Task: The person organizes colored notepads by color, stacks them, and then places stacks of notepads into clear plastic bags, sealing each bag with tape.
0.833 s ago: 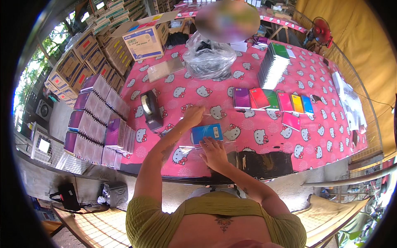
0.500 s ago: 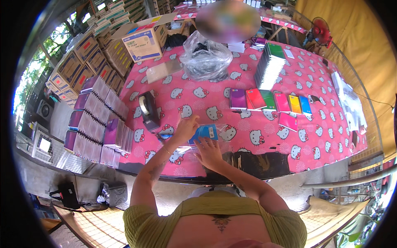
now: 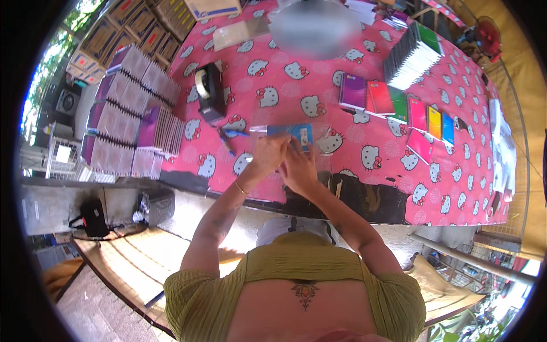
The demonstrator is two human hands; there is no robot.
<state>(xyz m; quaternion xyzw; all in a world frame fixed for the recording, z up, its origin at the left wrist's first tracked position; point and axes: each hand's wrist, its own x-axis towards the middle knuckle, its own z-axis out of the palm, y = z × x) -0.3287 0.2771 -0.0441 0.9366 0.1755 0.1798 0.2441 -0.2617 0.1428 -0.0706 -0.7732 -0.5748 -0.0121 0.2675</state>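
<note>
A small blue notebook [image 3: 290,131] lies on the table in front of me, with clear plastic film [image 3: 323,134] under and around it. My left hand [image 3: 270,153] crosses the notebook's left near part, its fingers closed in a pinch; what they grip is too small to make out. Beside it, touching, my right hand [image 3: 299,166] rests with extended fingers on the notebook and film. Left of them sits a black tape dispenser [image 3: 211,94] with a tape roll. A blue-handled tool [image 3: 233,134] and a thin pen-like item [image 3: 226,143] lie near it.
Tall stacks of spiral notebooks [image 3: 122,114] stand at the left edge. To the right lie several coloured notebooks [image 3: 380,98] in a row, with a leaning spiral stack [image 3: 411,60] behind. A clear flat sheet [image 3: 240,33] lies at the back. The near table edge has torn black patches [image 3: 370,199].
My left hand has moved from the notebook's far left side toward its middle, meeting my right hand. The whole view has shifted, with the table sitting higher in the picture.
</note>
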